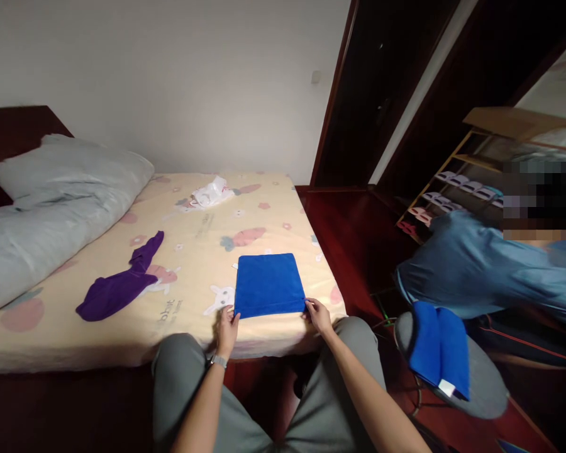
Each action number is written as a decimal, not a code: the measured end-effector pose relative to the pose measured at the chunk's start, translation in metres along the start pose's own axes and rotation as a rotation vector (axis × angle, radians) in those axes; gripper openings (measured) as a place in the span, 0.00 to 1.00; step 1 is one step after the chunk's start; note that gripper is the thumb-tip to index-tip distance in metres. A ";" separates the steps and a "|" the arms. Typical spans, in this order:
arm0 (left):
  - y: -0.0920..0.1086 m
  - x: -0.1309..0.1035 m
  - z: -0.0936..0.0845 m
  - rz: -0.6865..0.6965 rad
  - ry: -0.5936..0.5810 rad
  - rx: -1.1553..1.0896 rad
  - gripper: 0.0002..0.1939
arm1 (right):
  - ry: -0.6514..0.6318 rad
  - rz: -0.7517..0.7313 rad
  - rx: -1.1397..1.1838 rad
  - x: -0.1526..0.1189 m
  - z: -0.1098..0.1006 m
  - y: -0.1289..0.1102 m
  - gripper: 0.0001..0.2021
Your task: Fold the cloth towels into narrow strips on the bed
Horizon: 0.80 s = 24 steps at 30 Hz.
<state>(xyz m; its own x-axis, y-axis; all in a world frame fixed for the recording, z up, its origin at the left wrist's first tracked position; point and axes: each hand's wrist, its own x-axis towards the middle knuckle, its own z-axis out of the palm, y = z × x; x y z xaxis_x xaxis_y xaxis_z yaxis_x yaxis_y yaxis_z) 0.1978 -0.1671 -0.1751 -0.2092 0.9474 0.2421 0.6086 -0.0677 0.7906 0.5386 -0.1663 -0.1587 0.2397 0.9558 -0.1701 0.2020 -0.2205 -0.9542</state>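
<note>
On the left of the bed (193,343), a quilt (66,195) is heaped towards the far corner; if it slumped, it could cover the purple cloth (113,296), which lies crumpled between it and the blue cloth. A white bag (212,192) sits near the far edge, probably too far off to interfere. The left hand (227,330) has thumb and fingers pinched on the near left corner of the blue cloth (270,286), which lies flat and square by the bed's near edge, towards the near right corner. The right hand (318,316) pinches its near right corner. Soft fabric like this would likely skew or wrinkle if one hand pulled harder, and its layers could slip apart if only the top one is gripped; I cannot tell how many are. Drawn too far nearer, it could droop over the edge. Farther right, a folded blue cloth (422,346) rests on a stool (488,384) and might slide off if the person (453,264) beside it bumped the seat.
</note>
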 end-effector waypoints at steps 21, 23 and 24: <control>-0.004 0.010 0.000 0.074 -0.041 0.268 0.15 | 0.042 -0.039 -0.179 -0.001 -0.005 -0.001 0.18; -0.002 0.011 -0.002 0.091 -0.045 0.287 0.14 | 0.048 -0.044 -0.227 0.000 -0.006 0.000 0.17; -0.002 0.011 -0.003 0.094 -0.047 0.291 0.14 | 0.048 -0.044 -0.254 0.000 -0.006 0.001 0.17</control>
<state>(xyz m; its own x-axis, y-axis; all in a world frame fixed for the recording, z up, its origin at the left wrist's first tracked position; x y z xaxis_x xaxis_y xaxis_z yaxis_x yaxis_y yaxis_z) 0.1918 -0.1577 -0.1721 -0.1104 0.9551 0.2751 0.8186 -0.0696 0.5702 0.5449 -0.1679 -0.1584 0.2693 0.9565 -0.1125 0.4435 -0.2268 -0.8671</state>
